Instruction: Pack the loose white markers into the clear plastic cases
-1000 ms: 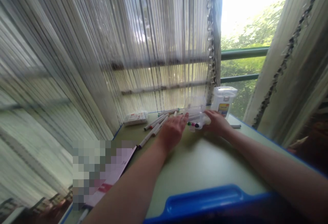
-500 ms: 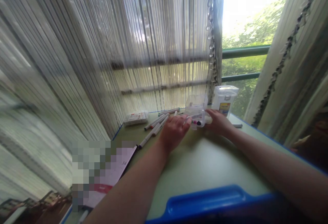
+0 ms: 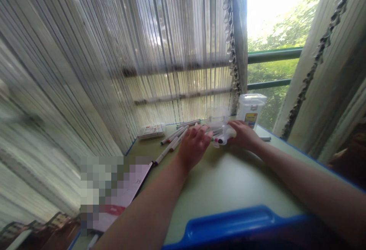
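A clear plastic case point(image 3: 224, 133) with its lid point(image 3: 217, 114) raised lies near the table's far edge. Several markers point(image 3: 216, 140) are inside, their dark, pink and green ends facing me. My right hand point(image 3: 243, 133) is closed around the case's right side. At the left side, my left hand point(image 3: 196, 143) has its fingers bent inward, touching or nearly touching the case. Whatever those fingertips hold is hidden. Loose white markers point(image 3: 174, 137) lie scattered to the left of my left hand.
A tall clear container point(image 3: 251, 109) with a yellow label stands behind my right hand. A flat clear box point(image 3: 151, 131) is at the back left. A pinkish printed sheet point(image 3: 128, 189) lies left of my forearm. A blue tray edge point(image 3: 228, 221) runs along the front; curtains point(image 3: 171, 52) hang behind.
My left fingers have lifted and shifted slightly at the case's left side. A green marker end now shows beside them. My right hand stays on the case.
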The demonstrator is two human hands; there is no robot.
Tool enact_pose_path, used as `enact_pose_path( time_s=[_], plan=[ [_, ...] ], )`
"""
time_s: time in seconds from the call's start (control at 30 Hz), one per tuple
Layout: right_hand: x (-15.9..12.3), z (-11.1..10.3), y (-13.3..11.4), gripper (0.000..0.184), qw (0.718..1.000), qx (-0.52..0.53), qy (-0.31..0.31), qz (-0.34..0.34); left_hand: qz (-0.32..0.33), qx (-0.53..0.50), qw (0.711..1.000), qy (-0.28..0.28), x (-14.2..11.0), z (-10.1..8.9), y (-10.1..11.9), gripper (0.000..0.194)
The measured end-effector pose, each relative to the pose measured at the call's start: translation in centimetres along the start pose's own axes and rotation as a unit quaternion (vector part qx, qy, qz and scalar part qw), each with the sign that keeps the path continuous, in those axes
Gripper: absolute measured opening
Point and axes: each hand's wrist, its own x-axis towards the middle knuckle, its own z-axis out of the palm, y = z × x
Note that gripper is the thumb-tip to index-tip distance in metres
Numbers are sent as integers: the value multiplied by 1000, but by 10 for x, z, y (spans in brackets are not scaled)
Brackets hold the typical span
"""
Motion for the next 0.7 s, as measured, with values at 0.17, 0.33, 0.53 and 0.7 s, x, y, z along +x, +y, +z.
enact_pose_path(
  time_s=[0.17,0.33,0.53,0.7],
  plan=[
    [1,0,0,61,1000,2,0,-6,2,-24,999,-40,-2,4,0,16],
    [1,-2,-1,62,1000,3,-16,-3,-1,-54,997,-61,-2,3,1,17],
    [1,-4,-3,63,1000,1,-25,-1,6,-71,995,-64,-1,1,1,15],
    [1,-3,-2,63,1000,0,-26,-2,7,-72,995,-73,0,1,1,15]
  ],
)
